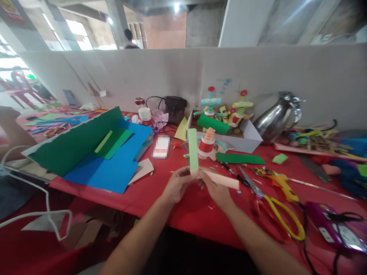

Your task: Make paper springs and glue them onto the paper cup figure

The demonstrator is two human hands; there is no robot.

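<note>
A light green paper strip (193, 147) stands upright between my hands, and a peach paper strip (225, 180) stretches off to the right from its lower end. The two strips meet at about a right angle where my fingertips come together. My left hand (178, 185) pinches the bottom of the green strip. My right hand (215, 188) is closed at the same corner, with the peach strip passing behind its fingers. How the ends overlap is hidden by the fingers. Just beyond stands a red and white paper cup (205, 147) with a folded peach strip on top.
Scissors (258, 193) and a yellow glue gun (282, 185) lie right on the red-covered table. Blue card (106, 177) and a green board (77, 141) are at left. A box (249, 137) holds paper-cup figures; beside it leans a metal jug (275, 118). A purple device (334, 225) sits front right.
</note>
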